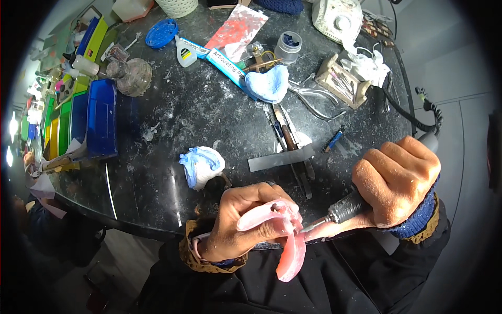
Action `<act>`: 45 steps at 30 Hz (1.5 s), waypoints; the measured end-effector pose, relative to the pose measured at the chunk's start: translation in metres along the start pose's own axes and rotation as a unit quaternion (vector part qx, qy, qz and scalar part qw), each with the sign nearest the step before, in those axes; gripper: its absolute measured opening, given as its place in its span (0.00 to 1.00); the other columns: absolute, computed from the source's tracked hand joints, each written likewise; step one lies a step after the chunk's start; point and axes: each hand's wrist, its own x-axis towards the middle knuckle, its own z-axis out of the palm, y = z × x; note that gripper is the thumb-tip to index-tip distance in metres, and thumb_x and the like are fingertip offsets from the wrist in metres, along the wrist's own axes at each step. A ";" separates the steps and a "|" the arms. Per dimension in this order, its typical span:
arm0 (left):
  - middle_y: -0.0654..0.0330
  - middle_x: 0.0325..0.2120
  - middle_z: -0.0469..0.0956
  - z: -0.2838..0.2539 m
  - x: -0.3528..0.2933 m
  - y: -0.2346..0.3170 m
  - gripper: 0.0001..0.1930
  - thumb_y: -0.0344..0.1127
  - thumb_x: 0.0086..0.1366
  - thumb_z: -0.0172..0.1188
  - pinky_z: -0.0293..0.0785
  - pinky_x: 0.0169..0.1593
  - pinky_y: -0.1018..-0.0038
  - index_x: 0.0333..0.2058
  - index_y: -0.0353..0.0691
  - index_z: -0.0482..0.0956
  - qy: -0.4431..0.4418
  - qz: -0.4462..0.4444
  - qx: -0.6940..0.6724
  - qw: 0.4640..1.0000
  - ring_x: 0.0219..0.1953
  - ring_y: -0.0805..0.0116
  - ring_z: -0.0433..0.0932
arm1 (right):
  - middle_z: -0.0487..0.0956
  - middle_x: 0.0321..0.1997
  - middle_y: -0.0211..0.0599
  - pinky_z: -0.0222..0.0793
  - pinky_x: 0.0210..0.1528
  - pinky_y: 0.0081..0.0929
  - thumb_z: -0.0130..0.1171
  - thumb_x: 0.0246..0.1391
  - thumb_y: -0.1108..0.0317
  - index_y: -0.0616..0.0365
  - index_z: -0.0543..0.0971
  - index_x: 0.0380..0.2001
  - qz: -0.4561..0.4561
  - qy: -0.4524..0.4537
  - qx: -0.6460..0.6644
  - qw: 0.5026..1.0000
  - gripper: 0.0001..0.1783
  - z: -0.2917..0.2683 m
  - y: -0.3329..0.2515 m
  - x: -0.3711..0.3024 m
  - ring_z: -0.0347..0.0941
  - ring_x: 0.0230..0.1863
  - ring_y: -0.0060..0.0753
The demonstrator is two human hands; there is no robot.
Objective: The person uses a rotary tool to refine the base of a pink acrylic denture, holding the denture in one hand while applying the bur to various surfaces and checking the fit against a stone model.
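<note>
The black, dust-smeared table point(149, 180) carries a blue-and-white mould point(203, 166), metal pliers point(298, 90) and a blue lid point(161, 33).

Workpiece point(294, 256) left of handpiece point(346, 209)

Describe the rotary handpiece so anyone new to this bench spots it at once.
Start at the near edge of the black tabletop and find the right hand. The rotary handpiece is held in it, pointing left at the pink denture base in the left hand. Unlike the pliers lying beyond, it has a dark ridged collar and slender metal tip.
</note>
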 end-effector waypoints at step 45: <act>0.54 0.26 0.74 -0.004 -0.007 -0.008 0.19 0.17 0.45 0.70 0.72 0.31 0.79 0.35 0.36 0.73 0.093 0.072 0.025 0.993 0.27 0.72 0.76 | 0.62 0.08 0.36 0.52 0.13 0.21 0.47 0.56 0.54 0.57 0.64 0.09 0.031 -0.034 -0.200 0.979 0.26 -0.006 -0.041 0.008 0.62 0.09 0.28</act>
